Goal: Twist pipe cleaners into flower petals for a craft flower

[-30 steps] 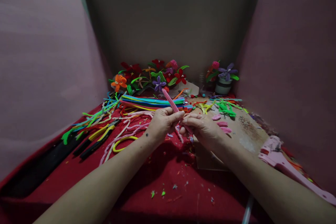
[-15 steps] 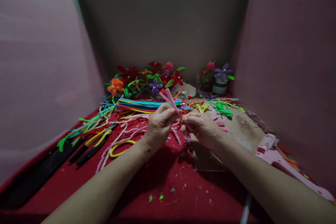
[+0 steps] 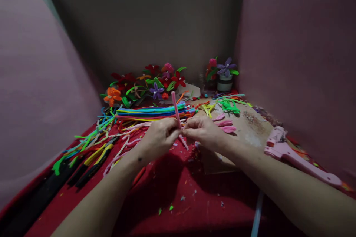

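Note:
Between my hands, over the middle of the red cloth, a pink pipe cleaner (image 3: 175, 106) stands nearly upright. My left hand (image 3: 162, 133) is closed on it, thumb and fingers pinching its lower part. The fingertips of my right hand (image 3: 201, 129) pinch together at the bottom end of the same piece, close to the left thumb. That lower end is mostly hidden by the fingers. Pink folded pipe-cleaner loops (image 3: 226, 123) lie on the board just beyond my right hand. Loose pale pink pipe cleaners (image 3: 136, 129) spread out behind my left wrist.
A bundle of coloured pipe cleaners (image 3: 150, 111) lies behind the hands. Yellow-and-black pliers (image 3: 96, 163) rest at left, a pink glue gun (image 3: 303, 161) at right. Pipe-cleaner flowers (image 3: 156, 90) and a small pot (image 3: 224, 82) stand at the back. Green pieces (image 3: 229, 105) lie on the cardboard (image 3: 250, 139).
The pink piece showed two crossing strands before; now one upright strand shows above my fingers. My hands have come closer together. The whole view has shifted, with the background moving left.

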### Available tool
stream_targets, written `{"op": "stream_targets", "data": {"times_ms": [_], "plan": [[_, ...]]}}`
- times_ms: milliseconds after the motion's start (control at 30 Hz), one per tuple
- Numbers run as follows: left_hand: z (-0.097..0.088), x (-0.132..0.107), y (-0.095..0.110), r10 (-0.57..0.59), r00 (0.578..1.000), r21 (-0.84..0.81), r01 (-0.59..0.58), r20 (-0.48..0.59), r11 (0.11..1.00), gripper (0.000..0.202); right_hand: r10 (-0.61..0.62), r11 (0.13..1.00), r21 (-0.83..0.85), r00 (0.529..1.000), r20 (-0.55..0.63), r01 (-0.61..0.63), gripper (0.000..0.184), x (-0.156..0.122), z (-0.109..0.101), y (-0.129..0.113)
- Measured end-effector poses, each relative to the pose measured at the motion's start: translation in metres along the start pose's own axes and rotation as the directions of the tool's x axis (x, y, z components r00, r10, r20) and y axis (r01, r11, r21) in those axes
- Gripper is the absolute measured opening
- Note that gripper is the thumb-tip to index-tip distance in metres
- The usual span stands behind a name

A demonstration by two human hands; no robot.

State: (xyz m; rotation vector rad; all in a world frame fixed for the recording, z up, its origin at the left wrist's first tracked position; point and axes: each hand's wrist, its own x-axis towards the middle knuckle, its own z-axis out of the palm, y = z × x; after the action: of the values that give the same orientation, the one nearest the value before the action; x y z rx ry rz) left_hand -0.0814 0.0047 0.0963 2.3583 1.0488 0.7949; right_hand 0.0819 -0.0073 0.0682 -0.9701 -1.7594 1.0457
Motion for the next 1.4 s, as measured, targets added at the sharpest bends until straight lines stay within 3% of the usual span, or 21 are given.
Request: {"op": "stream_targets", "data": {"times_ms": [33,100,167,233,300,367,467,500,567,667,767,867,933,1000,1100,1200,1300,1367,1400], "plan": [[0.001,0.000,0.000,-0.144,0.989,-0.187,0.149,0.041,0.971,0.014,-0.079,0.986,-0.149,0.995,-0.052,0.071,0.021,-0.002,0.002,0.000],[0.003,0.002,-0.003,-0.328,0.922,-0.519,0.387,0.206,0.762,0.016,-0.276,0.882,-0.429,0.953,-0.128,0.198,0.020,-0.006,0.006,0.000],[0.005,0.004,-0.008,-0.338,0.851,-0.699,0.524,0.402,0.487,0.018,-0.442,0.745,-0.602,0.888,-0.125,0.286,0.019,-0.009,0.009,0.000],[0.007,0.005,-0.012,-0.274,0.825,-0.755,0.563,0.494,0.335,0.020,-0.536,0.666,-0.661,0.838,-0.103,0.345,0.020,-0.011,0.010,-0.001],[0.006,0.005,-0.012,-0.260,0.879,-0.790,0.474,0.400,0.389,0.020,-0.544,0.696,-0.627,0.826,-0.143,0.350,0.020,-0.011,0.008,-0.003],[0.002,0.003,-0.008,-0.259,0.953,-0.771,0.281,0.155,0.571,0.015,-0.463,0.813,-0.493,0.856,-0.228,0.309,0.020,-0.009,0.006,-0.006],[-0.006,0.000,-0.002,-0.083,0.975,-0.542,-0.044,-0.207,0.839,0.012,-0.272,0.959,-0.157,0.924,-0.270,0.236,0.017,-0.007,0.003,-0.008],[-0.008,0.000,0.000,0.027,0.966,-0.418,-0.136,-0.256,0.898,0.016,-0.226,0.974,-0.055,0.940,-0.257,0.219,0.017,-0.006,0.002,-0.009],[-0.013,0.000,0.000,0.235,0.941,-0.170,-0.280,-0.244,0.945,0.018,-0.169,0.978,0.083,0.960,-0.225,0.192,0.017,-0.005,0.002,-0.009],[-0.016,0.001,0.000,0.372,0.904,0.055,-0.369,-0.213,0.928,0.008,-0.138,0.981,0.109,0.973,-0.186,0.160,0.020,-0.007,0.003,-0.011],[-0.016,0.000,0.001,0.347,0.920,0.076,-0.339,-0.180,0.938,0.008,-0.178,0.984,-0.030,0.967,-0.183,0.175,0.022,-0.011,0.005,-0.014],[-0.012,-0.001,0.002,0.069,0.996,-0.162,-0.076,-0.047,0.984,0.015,-0.334,0.920,-0.286,0.920,-0.207,0.270,0.021,-0.015,0.007,-0.015],[-0.008,-0.002,0.001,-0.125,0.984,-0.409,0.168,0.129,0.897,0.020,-0.480,0.813,-0.462,0.856,-0.190,0.353,0.019,-0.017,0.010,-0.013],[-0.004,-0.001,-0.002,-0.191,0.946,-0.582,0.312,0.260,0.751,0.023,-0.571,0.721,-0.561,0.807,-0.150,0.406,0.018,-0.017,0.011,-0.009],[0.000,0.002,-0.004,-0.233,0.946,-0.666,0.323,0.223,0.672,0.023,-0.548,0.734,-0.565,0.820,-0.164,0.377,0.017,-0.014,0.012,-0.005],[0.001,0.003,-0.002,-0.255,0.961,-0.618,0.264,0.104,0.741,0.022,-0.426,0.835,-0.475,0.873,-0.238,0.278,0.016,-0.011,0.011,-0.004],[-0.001,0.002,0.003,-0.260,0.965,-0.495,0.238,0.024,0.836,0.020,-0.314,0.909,-0.348,0.925,-0.215,0.228,0.018,-0.009,0.010,-0.005],[-0.003,0.001,0.005,-0.252,0.968,-0.431,0.233,0.014,0.872,0.021,-0.329,0.914,-0.321,0.918,-0.224,0.249,0.016,-0.008,0.008,-0.005],[-0.004,0.001,0.006,-0.241,0.970,-0.408,0.231,0.027,0.883,0.021,-0.383,0.892,-0.349,0.889,-0.251,0.286,0.013,-0.008,0.007,-0.005]]}}
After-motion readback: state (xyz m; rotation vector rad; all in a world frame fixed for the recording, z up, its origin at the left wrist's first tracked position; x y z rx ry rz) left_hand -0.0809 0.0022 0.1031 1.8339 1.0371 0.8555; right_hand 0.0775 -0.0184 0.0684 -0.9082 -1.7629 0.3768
